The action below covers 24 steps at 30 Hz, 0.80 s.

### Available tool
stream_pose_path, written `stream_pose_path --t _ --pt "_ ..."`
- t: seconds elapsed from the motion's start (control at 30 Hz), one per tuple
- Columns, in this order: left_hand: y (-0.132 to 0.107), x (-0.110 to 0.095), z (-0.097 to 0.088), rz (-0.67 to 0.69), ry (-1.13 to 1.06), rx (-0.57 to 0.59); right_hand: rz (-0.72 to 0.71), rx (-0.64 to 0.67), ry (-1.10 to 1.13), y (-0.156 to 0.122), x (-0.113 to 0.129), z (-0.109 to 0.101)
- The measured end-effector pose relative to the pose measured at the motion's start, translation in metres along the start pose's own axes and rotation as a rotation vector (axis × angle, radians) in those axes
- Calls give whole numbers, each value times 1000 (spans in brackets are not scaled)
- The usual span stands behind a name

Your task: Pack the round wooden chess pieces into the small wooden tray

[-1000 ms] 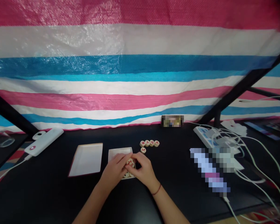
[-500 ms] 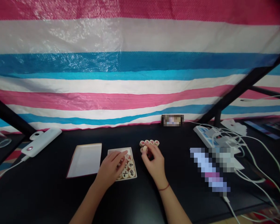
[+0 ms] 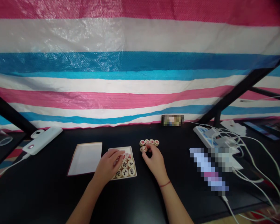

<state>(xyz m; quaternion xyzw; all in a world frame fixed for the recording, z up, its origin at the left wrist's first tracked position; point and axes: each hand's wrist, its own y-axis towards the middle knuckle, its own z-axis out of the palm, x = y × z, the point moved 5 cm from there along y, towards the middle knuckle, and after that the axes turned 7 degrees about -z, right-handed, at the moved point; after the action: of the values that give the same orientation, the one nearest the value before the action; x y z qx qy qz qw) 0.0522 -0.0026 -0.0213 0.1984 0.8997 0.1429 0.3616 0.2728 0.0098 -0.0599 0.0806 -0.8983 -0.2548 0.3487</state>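
My right hand (image 3: 155, 157) pinches a round wooden xiangqi piece (image 3: 144, 149) with a red character between thumb and fingers, at the near side of a short row of red-marked xiangqi pieces (image 3: 147, 142) on the table. The fingertips partly hide this piece and whatever is beside it. Over the left part of a shallow white box (image 3: 134, 168), my left hand (image 3: 109, 164) is open, its bent fingers spread above the pieces. Several black-marked xiangqi pieces (image 3: 125, 172) and a few red ones lie in the box; the hand covers the rest.
A box lid (image 3: 85, 158) lies inside up, left of the box. Further left is a white device (image 3: 43, 141) with a cable. At the right are a power strip (image 3: 205, 135), tangled white cables and a blurred-out phone-like object (image 3: 208, 169). A striped tarp (image 3: 121, 99) hangs behind the table.
My right hand has lowered its piece to the near row, where its red character now shows. My left hand has shifted slightly left, uncovering more pieces in the box.
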Motion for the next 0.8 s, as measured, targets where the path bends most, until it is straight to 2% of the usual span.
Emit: stream_pose_path --t 0.13,0.43,0.8 --pt "0 1 1 -11 -3 17 -17 24 -14 -1 1 4" --pt "-1 2 1 -19 -16 11 17 9 -31 -2 -3 7" --pt "-1 4 2 -23 15 27 -20 -18 -49 -1 1 6"
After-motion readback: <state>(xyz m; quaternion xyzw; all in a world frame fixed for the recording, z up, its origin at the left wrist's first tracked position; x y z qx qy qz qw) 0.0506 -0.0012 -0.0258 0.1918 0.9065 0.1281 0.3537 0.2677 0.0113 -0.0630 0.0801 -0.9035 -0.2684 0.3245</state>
